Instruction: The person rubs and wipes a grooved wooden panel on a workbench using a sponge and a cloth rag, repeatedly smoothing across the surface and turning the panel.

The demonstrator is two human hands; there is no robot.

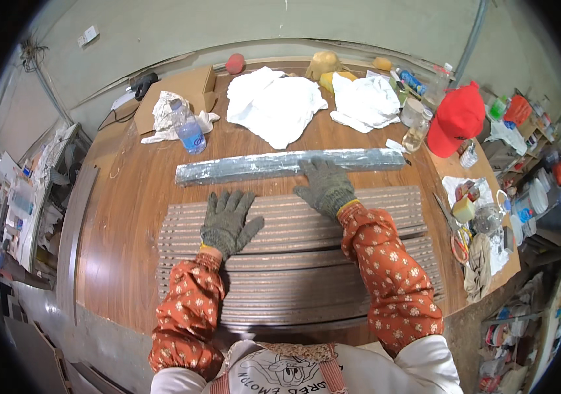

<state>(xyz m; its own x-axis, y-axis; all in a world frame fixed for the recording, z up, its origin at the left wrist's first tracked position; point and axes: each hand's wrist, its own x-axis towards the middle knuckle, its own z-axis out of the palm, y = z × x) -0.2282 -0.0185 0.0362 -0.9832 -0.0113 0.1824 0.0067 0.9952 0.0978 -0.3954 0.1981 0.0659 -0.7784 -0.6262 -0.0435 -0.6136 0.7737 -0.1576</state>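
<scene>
Several grooved brown-grey boards [280, 282] lie side by side on the wooden table, close to my body. My left hand [228, 226], in a dark grey-green knit glove, rests flat with fingers spread on the left part of the far boards. In a matching glove, my right hand [325, 186] reaches farther, over the far edge of the boards. Its fingertips touch or overlap a long grey bar [247, 168] with white smears, lying crosswise beyond the boards. Neither hand is wrapped around anything.
White cloths [274, 108], a water bottle [190, 128] and a cardboard box [182, 98] stand at the back of the table [119, 217]. To the right are a red cap [456, 118], glass jars [415, 131], scissors [457, 240] and a yellow sponge [464, 209].
</scene>
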